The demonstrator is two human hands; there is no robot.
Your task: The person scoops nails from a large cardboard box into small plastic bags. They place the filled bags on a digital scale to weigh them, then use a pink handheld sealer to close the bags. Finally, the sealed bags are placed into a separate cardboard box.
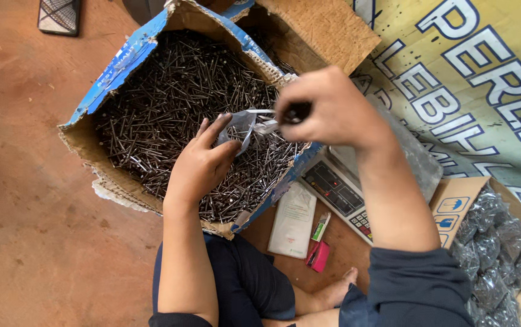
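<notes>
Over the middle of the frame, both hands hover above a torn cardboard box (121,79) heaped with dark nails (169,103). Left hand (203,160) pinches a small clear plastic bag (240,126) by its edge, fingers curled. Right hand (327,109) is clenched around something dark, probably a bunch of nails, right at the bag's mouth. Lower right, a weighing scale (342,191) sits on the floor beside a second box of filled bags (494,242). A pink stapler (318,254) lies near the knee.
</notes>
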